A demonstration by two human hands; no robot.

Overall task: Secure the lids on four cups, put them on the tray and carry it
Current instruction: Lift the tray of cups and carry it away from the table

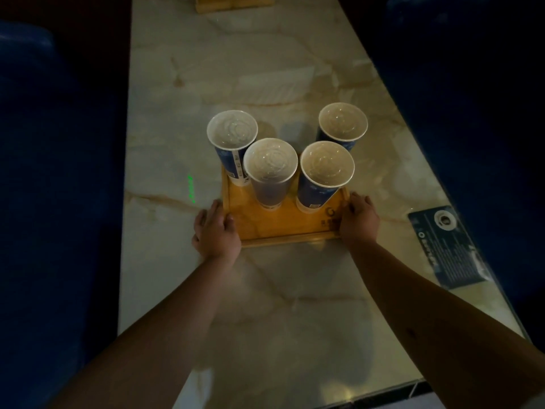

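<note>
Since all four lidded cups [269,169] already stand on the wooden tray [283,228] on the table [295,290], the left hand [215,231] and right hand [358,219] grip its opposite side rims, evidently to lift it level.
</note>
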